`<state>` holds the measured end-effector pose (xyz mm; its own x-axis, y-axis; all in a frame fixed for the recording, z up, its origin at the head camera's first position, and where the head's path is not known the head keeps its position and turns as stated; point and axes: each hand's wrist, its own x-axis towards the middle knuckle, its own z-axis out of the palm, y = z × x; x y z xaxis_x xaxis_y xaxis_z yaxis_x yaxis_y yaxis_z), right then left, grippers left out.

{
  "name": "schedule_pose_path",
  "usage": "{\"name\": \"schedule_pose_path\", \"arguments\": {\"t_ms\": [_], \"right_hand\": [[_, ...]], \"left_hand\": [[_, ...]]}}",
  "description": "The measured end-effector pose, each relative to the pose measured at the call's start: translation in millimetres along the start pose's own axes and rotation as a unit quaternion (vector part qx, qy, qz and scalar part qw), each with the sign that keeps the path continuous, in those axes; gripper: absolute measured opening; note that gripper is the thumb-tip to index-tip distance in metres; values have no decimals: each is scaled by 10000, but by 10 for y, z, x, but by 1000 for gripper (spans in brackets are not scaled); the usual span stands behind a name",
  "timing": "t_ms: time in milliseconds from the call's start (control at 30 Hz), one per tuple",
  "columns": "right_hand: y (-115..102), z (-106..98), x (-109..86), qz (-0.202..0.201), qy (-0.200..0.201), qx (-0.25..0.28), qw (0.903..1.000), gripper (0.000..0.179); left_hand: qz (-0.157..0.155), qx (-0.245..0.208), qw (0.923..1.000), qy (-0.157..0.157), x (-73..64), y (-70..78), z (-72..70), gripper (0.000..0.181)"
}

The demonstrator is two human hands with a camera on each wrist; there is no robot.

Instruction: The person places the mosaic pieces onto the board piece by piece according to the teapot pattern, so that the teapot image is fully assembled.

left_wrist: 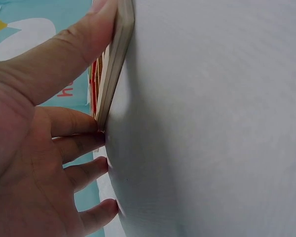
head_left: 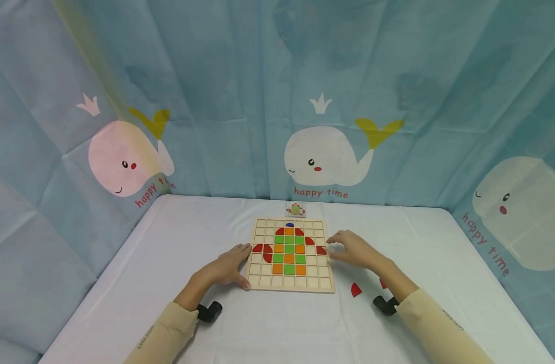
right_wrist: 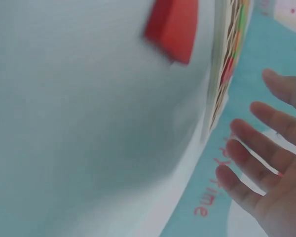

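A square wooden grid board (head_left: 286, 289) lies on the table, bearing green, orange and red pieces, with a blue piece (head_left: 289, 225) near its far edge. At the board's left side, my left hand (head_left: 227, 265) rests with thumb and fingers spread, the thumb touching the near left corner. In the left wrist view its thumb and forefinger meet the board's edge. My right hand (head_left: 352, 249) hovers beside the board's right edge, near a red piece (head_left: 321, 250). The right wrist view shows its fingers (right_wrist: 256, 138) extended and holding nothing.
Loose red wedge pieces, one (head_left: 356, 289) in plain view and another (head_left: 383, 283) partly behind my right forearm, lie right of the board. Behind the board is a small pattern card (head_left: 295, 209). White cloth (head_left: 277, 333) covers the table; whale-printed curtains (head_left: 232, 101) surround it.
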<state>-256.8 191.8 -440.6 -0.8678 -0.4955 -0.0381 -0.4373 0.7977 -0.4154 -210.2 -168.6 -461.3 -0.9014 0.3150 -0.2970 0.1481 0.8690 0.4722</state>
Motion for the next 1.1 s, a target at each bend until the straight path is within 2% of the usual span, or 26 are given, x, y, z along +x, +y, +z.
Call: {"name": "schedule_pose_path", "arguments": {"t_ms": [333, 567, 933, 1100], "right_hand": [[181, -104, -322, 74, 40, -241, 9997, 31], [289, -142, -529, 332, -57, -152, 9993, 32], [479, -110, -919, 453, -46, -197, 9988, 30], [537, -92, -1026, 696, 81, -293, 9971, 28]], "left_hand": [[-3, -1, 10000, 26, -7, -17, -4, 108], [69, 5, 10000, 50, -3, -19, -7, 109], [85, 11, 10000, -19, 6, -7, -4, 108], [-1, 39, 10000, -52, 21, -17, 1, 109]]}}
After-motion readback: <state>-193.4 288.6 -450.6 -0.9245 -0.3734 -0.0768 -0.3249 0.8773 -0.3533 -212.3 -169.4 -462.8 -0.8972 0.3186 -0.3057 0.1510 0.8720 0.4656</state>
